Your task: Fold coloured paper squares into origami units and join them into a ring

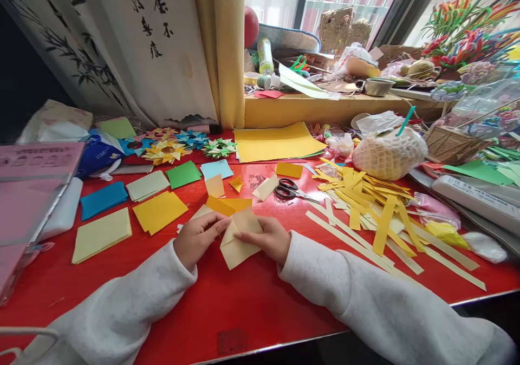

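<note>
Both hands hold a pale yellow sheet of folding paper (240, 251) above the red table. My left hand (200, 238) pinches its upper left edge between thumb and fingers. My right hand (271, 238) grips the right side, thumb on top, fingers hidden behind. A crease or flap crosses the sheet. Just beyond lie an orange-yellow folded paper (229, 205) and a small cream folded piece (214, 186). Black-handled scissors (293, 189) rest to the right, beside a cream paper piece (266, 187).
Paper stacks in blue (104, 200), yellow (160, 212) and cream (102, 235) lie left. Yellow and cream strips (365, 213) are heaped right. Folded paper stars (166, 151) and large yellow sheets (278, 142) sit behind. A net-wrapped coconut with a straw (388, 154) stands back right.
</note>
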Available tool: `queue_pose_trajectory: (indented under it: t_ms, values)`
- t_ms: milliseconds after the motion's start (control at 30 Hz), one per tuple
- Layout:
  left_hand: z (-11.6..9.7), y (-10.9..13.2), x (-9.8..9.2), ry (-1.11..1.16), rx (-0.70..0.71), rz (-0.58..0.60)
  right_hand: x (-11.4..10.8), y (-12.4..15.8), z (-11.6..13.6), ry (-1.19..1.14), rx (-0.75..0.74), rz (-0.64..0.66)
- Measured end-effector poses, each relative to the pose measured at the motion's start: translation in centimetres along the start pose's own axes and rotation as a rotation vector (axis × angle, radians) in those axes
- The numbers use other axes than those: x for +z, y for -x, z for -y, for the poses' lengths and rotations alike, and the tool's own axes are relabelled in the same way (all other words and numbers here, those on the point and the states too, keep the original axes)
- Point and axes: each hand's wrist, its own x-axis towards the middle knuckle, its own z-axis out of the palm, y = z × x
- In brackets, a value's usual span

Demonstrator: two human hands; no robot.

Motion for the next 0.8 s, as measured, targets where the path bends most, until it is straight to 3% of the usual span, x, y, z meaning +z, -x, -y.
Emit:
queue_pose_trajectory:
  t_ms: [267,500,633,800]
  values:
    - [0.22,0.00,-0.17,-0.047,-0.031,0.147,-0.17,-0.43,-0.18,-0.135,0.099,-0.073]
    - [-0.20,0.33,0.14,-0.232,0.090,-0.088,-0.19,-0.13,0.29,-0.094,0.052,0.045]
    - [-0.06,0.22,0.17,-0.114,0.046,-0.085,-0.02,-0.03,0.07,-0.023,-0.016,0.083]
    - [-0.41,-0.03,0.11,0.087,-0.023,-0.048,-0.06,-0.13,-0.05,-0.040,-0.095,-0.059]
